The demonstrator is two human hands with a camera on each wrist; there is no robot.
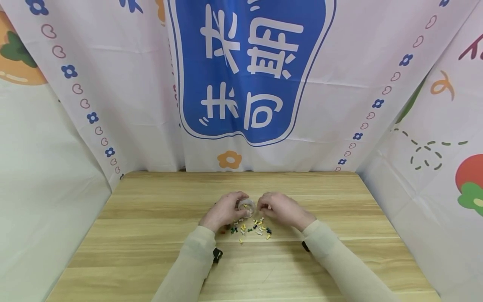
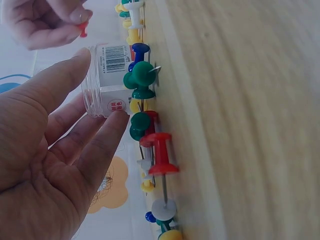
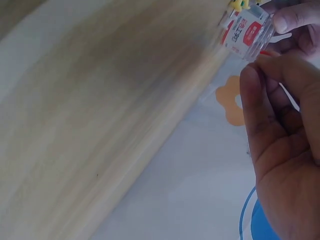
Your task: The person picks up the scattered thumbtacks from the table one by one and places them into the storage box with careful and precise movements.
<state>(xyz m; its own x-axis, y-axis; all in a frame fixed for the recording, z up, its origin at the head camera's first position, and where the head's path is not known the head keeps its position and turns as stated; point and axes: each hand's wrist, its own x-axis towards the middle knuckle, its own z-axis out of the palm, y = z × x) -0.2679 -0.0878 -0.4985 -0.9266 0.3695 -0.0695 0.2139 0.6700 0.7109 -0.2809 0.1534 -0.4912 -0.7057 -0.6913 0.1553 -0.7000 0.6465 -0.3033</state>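
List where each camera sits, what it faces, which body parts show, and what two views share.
Head: on the head, facing forward and down at the table; left hand, right hand, sleeves show.
Left wrist: on that wrist, facing the jar and push pins; left hand near, right hand beyond.
Right wrist: on that wrist, facing the table and jar; right hand near, left hand beyond.
Shared: both wrist views show the jar, left hand and right hand.

Bright, even light fills the head view; both wrist views are dimmer. A soft shadow dulls the flat, pale wood-grained bench (image 3: 110,115) at right wrist; its grain blurs at left wrist.
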